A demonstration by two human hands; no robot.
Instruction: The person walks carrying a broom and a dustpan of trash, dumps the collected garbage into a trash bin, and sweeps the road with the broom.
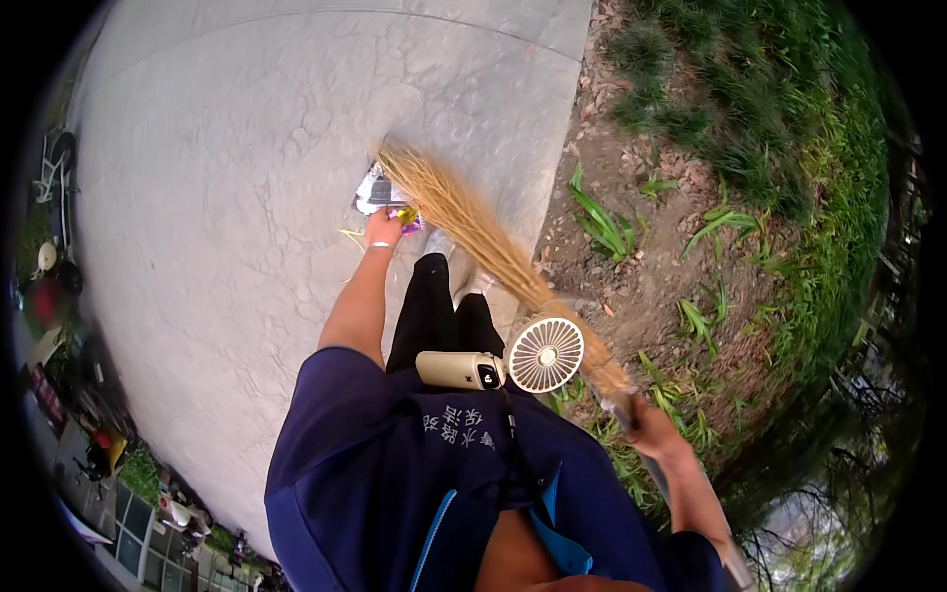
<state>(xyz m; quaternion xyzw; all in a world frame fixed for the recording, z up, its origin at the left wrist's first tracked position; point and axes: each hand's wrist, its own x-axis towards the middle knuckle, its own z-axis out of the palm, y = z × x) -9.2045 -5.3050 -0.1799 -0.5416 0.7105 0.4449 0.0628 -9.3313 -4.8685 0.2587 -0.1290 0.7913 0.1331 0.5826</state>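
Observation:
My right hand (654, 430) is closed around the handle of a long straw broom (464, 212), just behind where the bristles are bound. The broom slants across in front of my legs, and its bristle tips meet a crumpled silver and black wrapper (373, 189) on the pavement. My left hand (383, 227) reaches down to that spot, its fingers closed at a purple and yellow wrapper (406, 217). The two wrappers lie against each other, and the bristles partly cover them. A thin yellowish strip (351, 237) shows beside my left wrist.
A portable fan (547, 355) with a beige body hangs at my waist. Grey concrete pavement (227, 197) spreads to the left. On the right, its edge borders a soil bed (631, 286) with grass and leafy plants (604, 222). Parked bikes (59, 187) stand at far left.

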